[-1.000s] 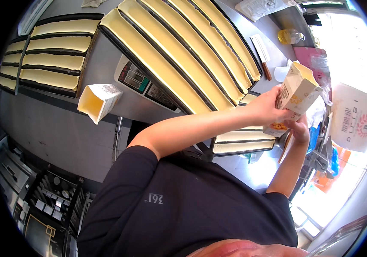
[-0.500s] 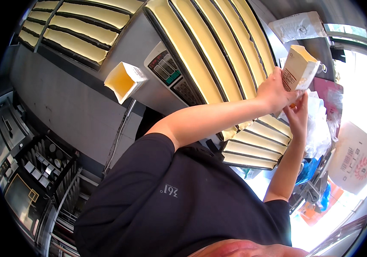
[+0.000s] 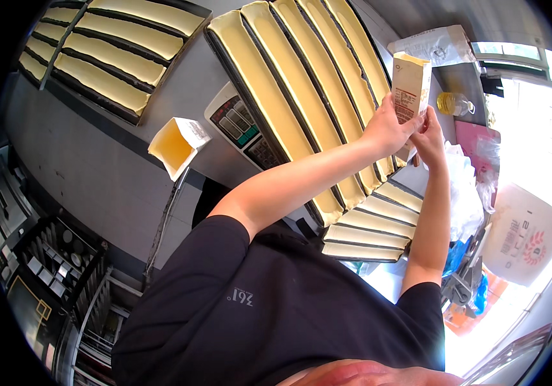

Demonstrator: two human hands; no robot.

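Both my hands hold an opened cream-coloured carton (image 3: pixel 411 80), its cut top at the far end. My left hand (image 3: pixel 388 128) reaches across the dark trays from the left and is wrapped around the carton's lower side. Against its bottom end, my right hand (image 3: pixel 429 138) is closed, with the fingers partly hidden. Below and left lies a large dark tray (image 3: pixel 245 71) with long channels lined in pale yellow, probably dough or paper. A smaller similar tray (image 3: pixel 369 225) is nearer me. What the carton contains cannot be seen.
A second opened carton (image 3: pixel 179 145), yellow inside, is at the left, beside a scale (image 3: pixel 240 122) with a keypad, partly under the large tray. Another lined tray (image 3: pixel 115 48) lies far left. At the right are an oil bottle (image 3: pixel 454 104), plastic bags (image 3: pixel 462 199) and a white container (image 3: pixel 523 235).
The carton and both hands have shifted left, and the carton is turned more upright in the picture. The oil bottle has come into clearer sight. The whole view has shifted slightly.
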